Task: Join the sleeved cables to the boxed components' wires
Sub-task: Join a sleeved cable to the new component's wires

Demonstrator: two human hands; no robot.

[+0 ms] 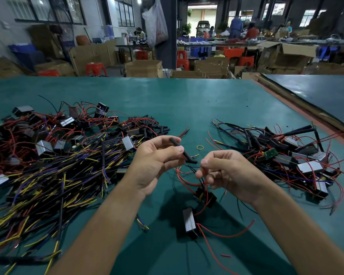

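Observation:
My left hand (157, 161) grips a black sleeved cable (182, 150) between thumb and fingers, its end pointing down to the right. My right hand (226, 171) pinches thin black and red wires (202, 181) that lead down to a small black component (206, 196) on the table. A silver boxed component (189, 219) with red wires lies below it, between my forearms. The two hands are close together above the green table (187, 100).
A big pile of sleeved cables with yellow and blue ends and boxed components (54, 155) covers the left side. A pile of joined pieces (286, 155) lies at the right. A yellow rubber band (200, 147) and a red wire scrap (225, 256) lie loose.

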